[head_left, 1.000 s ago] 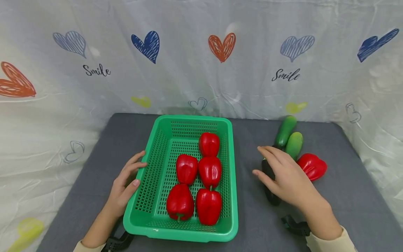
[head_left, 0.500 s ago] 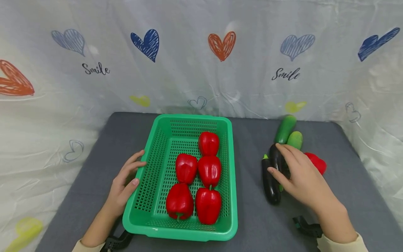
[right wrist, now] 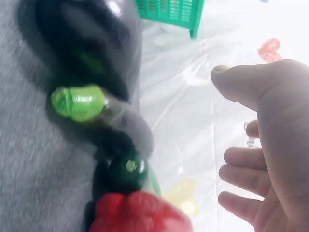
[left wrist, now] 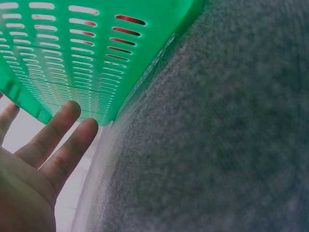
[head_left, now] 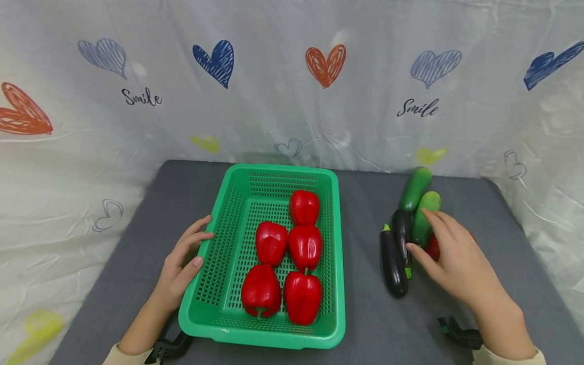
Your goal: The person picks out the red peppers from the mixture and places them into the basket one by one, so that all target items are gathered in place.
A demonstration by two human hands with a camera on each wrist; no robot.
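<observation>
My right hand [head_left: 461, 258], fingers spread and holding nothing, hovers above a red bell pepper [head_left: 433, 248] that it mostly covers in the head view. The right wrist view shows the pepper [right wrist: 140, 215] below the hand, apart from it. Two dark eggplants [head_left: 393, 263] with green caps lie just left of this hand. Two green cucumbers [head_left: 416, 187] lie behind, the nearer one partly under the fingertips. My left hand [head_left: 180, 268] rests its fingers at the left rim of a green plastic basket [head_left: 262, 337]; its fingers [left wrist: 63, 159] look straight and loose beside the perforated wall.
Several red bell peppers [head_left: 304, 248] sit inside the basket, mostly toward its right and front. A dark grey cloth [head_left: 360, 314] covers the table. Behind and beside it hangs a pale sheet [head_left: 274, 101] printed with hearts.
My right hand has moved right, away from the eggplants and over the red bell pepper, uncovering both eggplants and more of the nearer cucumber. The left hand and basket stay put.
</observation>
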